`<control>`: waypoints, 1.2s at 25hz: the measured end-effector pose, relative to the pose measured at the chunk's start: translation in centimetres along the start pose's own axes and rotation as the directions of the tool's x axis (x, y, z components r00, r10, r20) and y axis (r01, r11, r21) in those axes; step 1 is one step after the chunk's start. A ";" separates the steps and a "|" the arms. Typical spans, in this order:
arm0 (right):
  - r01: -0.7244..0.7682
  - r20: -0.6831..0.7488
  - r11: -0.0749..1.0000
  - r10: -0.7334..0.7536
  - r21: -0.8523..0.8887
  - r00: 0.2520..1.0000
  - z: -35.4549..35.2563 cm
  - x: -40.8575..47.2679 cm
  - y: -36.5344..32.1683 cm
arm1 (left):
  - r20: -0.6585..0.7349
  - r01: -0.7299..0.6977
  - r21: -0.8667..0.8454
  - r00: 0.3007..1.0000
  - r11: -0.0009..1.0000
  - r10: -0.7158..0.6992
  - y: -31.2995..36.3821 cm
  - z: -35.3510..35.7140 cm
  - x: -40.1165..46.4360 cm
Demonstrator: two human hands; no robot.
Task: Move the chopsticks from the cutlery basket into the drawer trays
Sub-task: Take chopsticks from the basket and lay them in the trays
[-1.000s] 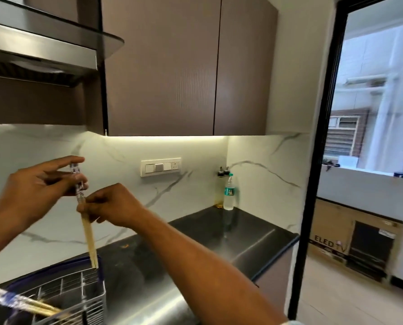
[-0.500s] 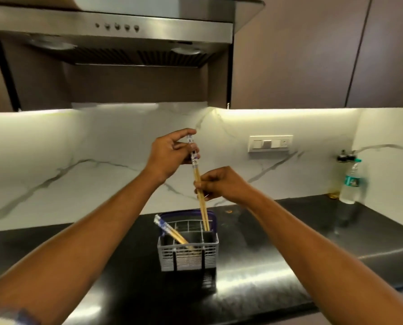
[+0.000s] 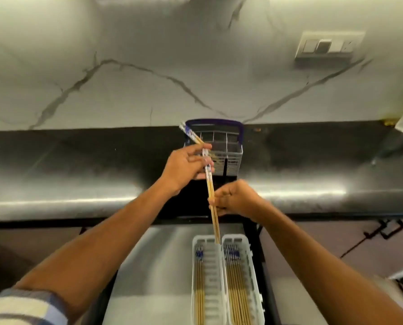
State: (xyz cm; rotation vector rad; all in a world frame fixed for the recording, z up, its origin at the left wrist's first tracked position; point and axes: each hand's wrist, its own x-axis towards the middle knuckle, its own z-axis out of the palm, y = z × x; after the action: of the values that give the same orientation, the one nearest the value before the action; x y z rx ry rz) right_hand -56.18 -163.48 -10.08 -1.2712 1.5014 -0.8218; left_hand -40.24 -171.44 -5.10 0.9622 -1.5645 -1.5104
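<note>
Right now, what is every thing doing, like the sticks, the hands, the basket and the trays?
Held chopsticks: off the counter, tips above the trays.
Left hand: pinches their patterned tops.
Right hand: grips them lower down.
Cutlery basket: upright, some chopsticks left leaning out.
Left tray: a few chopsticks.
Right tray: many chopsticks.
Drawer: open.

My left hand (image 3: pixel 184 166) pinches the patterned top of a pair of chopsticks (image 3: pixel 211 195), and my right hand (image 3: pixel 235 199) grips them lower down. Their tips hang over the two white drawer trays (image 3: pixel 219 301) near me, both holding chopsticks. Beyond stands the cutlery basket (image 3: pixel 228 158) on the black counter (image 3: pixel 78 165).
</note>
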 end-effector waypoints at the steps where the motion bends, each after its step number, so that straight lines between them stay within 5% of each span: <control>1: -0.041 0.013 0.999 0.041 -0.008 0.999 1.5 -0.7 2.3 | 0.012 0.066 -0.034 0.998 0.997 -0.066 -2.7 0.0 -1.0; 6: -0.257 0.116 0.966 0.254 0.011 0.960 8.0 -3.2 11.9 | 0.052 0.288 -0.051 0.957 0.956 -0.285 -14.2 -0.5 -6.0; 10: -0.346 0.056 0.938 0.346 -0.016 0.937 11.3 -3.6 16.5 | 0.074 0.369 0.036 0.926 0.929 -0.371 -19.0 -0.5 -7.5; 18: -0.540 -0.254 0.756 0.477 -0.369 0.841 15.4 -0.7 21.0 | 0.008 0.415 0.275 0.901 0.867 -0.434 -22.5 -1.7 -6.8; 30: -0.554 -0.255 0.656 0.499 -0.513 0.828 18.1 2.2 21.8 | -0.038 0.472 0.186 0.880 0.862 -0.474 -23.8 -4.7 -6.2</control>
State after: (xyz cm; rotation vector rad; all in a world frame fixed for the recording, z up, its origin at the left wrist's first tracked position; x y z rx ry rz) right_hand -45.87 -159.03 -36.23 -1.0955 2.1543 -0.0198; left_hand -32.87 -168.50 -28.84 1.5418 -1.5703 -1.7087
